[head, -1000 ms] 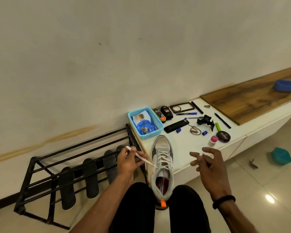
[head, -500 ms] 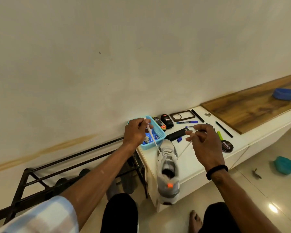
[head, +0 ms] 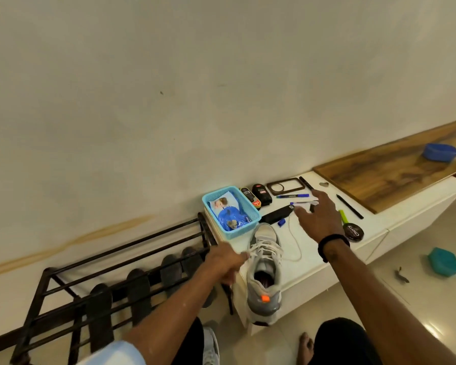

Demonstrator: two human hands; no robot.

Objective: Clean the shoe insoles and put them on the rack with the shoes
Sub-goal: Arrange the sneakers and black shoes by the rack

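Observation:
A grey and white sneaker [head: 264, 275] stands on the white counter's [head: 327, 262] front edge, heel toward me, its heel overhanging. My left hand [head: 225, 262] is at the shoe's left side, fingertips pinched on the lacing by the eyelets. My right hand [head: 319, 216] hovers over the counter beyond the shoe with fingers spread and nothing in it. One loose white lace [head: 296, 242] lies curved on the counter under that hand. Several dark insoles [head: 140, 293] lean on the black metal rack [head: 63, 270] to the left. A second sneaker [head: 211, 346] shows partly between my knees.
A blue basket [head: 211, 200] with blue packets sits at the counter's left back. Polish bottles [head: 259, 194], pens, a black remote-like bar [head: 277, 214] and a round polish tin [head: 352, 231] lie around my right hand. A wooden board [head: 385, 175] carries a blue bowl. A teal box [head: 444, 262] is on the floor.
Both hands have come down from pulling the laces up. The left dropped to the shoe's left side; the right opened and the lace now lies on the counter.

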